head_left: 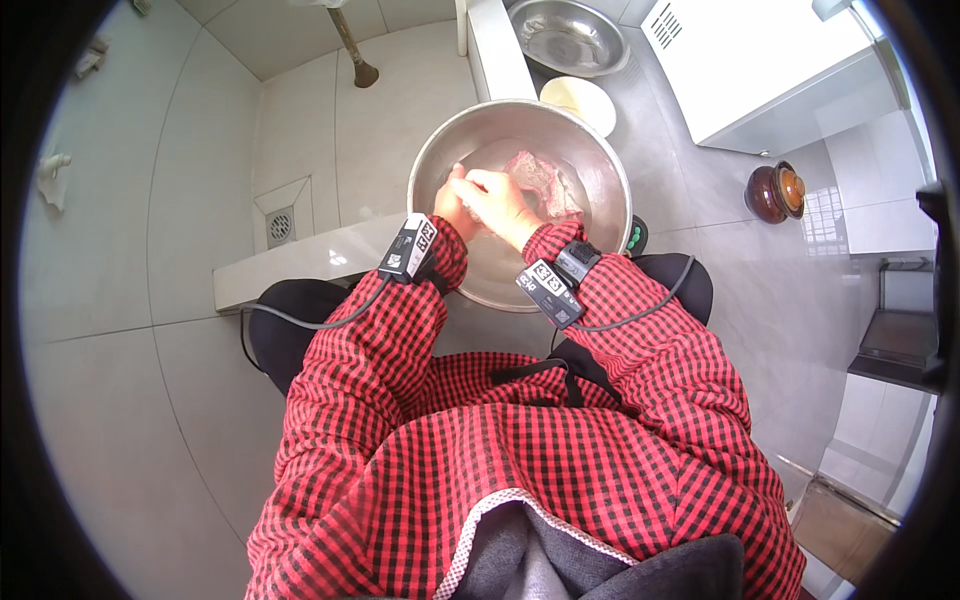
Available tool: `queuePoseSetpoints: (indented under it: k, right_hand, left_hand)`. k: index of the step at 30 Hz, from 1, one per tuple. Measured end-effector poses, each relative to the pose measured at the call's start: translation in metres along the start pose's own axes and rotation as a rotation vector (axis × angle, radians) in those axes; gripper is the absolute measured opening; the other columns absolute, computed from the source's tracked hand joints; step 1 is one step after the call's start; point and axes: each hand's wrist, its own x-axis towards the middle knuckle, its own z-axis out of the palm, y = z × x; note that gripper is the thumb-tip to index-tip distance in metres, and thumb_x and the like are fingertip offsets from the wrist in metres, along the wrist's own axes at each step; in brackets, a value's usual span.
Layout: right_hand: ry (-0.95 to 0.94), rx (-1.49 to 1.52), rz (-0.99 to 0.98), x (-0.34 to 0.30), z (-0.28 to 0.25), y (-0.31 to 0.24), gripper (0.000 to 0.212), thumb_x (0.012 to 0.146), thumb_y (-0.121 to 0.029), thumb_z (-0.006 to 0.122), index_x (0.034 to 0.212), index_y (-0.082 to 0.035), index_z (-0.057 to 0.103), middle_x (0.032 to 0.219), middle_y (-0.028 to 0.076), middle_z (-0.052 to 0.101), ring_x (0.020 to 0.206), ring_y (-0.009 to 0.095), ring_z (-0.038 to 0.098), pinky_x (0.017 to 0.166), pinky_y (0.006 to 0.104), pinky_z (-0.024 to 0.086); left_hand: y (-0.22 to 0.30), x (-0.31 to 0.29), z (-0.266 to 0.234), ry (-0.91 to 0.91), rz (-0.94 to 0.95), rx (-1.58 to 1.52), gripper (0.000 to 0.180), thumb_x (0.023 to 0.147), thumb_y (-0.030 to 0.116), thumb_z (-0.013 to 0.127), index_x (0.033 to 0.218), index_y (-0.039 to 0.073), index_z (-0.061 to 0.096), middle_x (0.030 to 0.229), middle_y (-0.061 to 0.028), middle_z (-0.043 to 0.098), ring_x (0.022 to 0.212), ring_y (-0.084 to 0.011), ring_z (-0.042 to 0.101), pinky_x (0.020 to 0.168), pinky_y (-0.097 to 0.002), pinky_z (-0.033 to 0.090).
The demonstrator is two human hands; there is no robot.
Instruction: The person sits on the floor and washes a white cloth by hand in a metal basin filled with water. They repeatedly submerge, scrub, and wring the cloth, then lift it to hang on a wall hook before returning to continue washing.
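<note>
Between my knees stands a large metal basin (pixel 604 180) with some water in it. In its right half lies a pinkish-grey, wrinkled piece (pixel 548 185); whether it is meat or cloth I cannot tell. My left hand (pixel 453 206) and my right hand (pixel 497 204) meet over the basin's left half, apart from that piece. The fingers of both are bent and pressed together, the right ones over the left. Anything they may hold between them is hidden.
Beyond the basin stand a pale yellow round dish (pixel 582 104) and a second metal basin (pixel 568 42). A low tiled ledge (pixel 300 262) runs at the left, with a floor drain (pixel 281 226) behind it. At the right are a white cabinet (pixel 765 75) and a brown lidded pot (pixel 770 193).
</note>
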Motion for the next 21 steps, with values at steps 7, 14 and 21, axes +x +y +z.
queuePoseSetpoints:
  k: [7, 14, 21]
  right_hand:
    - [0.177, -0.482, -0.18, 0.003, -0.013, 0.016, 0.034, 0.085, -0.034, 0.043, 0.082, -0.003, 0.057, 0.074, 0.019, 0.058, 0.072, 0.035, 0.056, 0.064, 0.0406, 0.043]
    - [0.027, -0.717, 0.191, 0.001, -0.056, 0.043, 0.03, 0.078, -0.019, 0.049, 0.104, -0.005, 0.051, 0.102, 0.02, 0.055, 0.097, 0.033, 0.052, 0.08, 0.0387, 0.041]
    - [-0.193, -0.144, 0.033, 0.009, -0.073, 0.044, 0.035, 0.07, -0.007, 0.052, 0.104, -0.003, 0.053, 0.097, 0.011, 0.056, 0.091, 0.019, 0.05, 0.075, 0.0283, 0.042]
  left_hand:
    - [-0.012, -0.017, 0.052, 0.326, 0.006, 0.174, 0.033, 0.085, 0.036, 0.044, 0.091, 0.005, 0.054, 0.082, -0.0097, 0.056, 0.072, -0.0234, 0.056, 0.063, -0.0359, 0.045]
    - [0.004, -0.026, 0.052, 0.416, 0.137, 0.761, 0.038, 0.085, 0.035, 0.046, 0.092, -0.001, 0.055, 0.084, -0.009, 0.056, 0.075, -0.0178, 0.055, 0.065, -0.0302, 0.044]
    - [0.01, -0.019, 0.047, 0.067, 0.17, 0.908, 0.02, 0.075, 0.022, 0.059, 0.089, 0.008, 0.053, 0.08, -0.0008, 0.057, 0.065, -0.01, 0.053, 0.05, -0.0238, 0.038]
